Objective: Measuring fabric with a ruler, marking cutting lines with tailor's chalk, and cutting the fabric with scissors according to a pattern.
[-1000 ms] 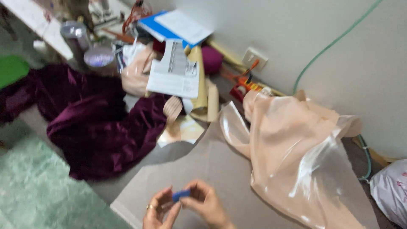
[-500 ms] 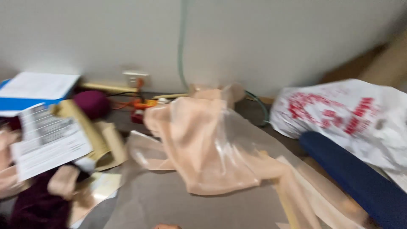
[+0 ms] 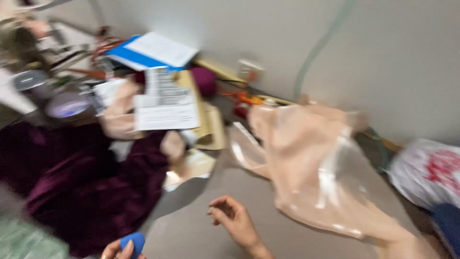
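One left hand [image 3: 116, 249] half cropped, blurred

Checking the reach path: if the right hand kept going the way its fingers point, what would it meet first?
The right hand, fingers loosely curled and empty, points up-left across the grey sheet. First in that line looks to be the tan paper piece, with the maroon velvet fabric beside it; blur makes depth uncertain.
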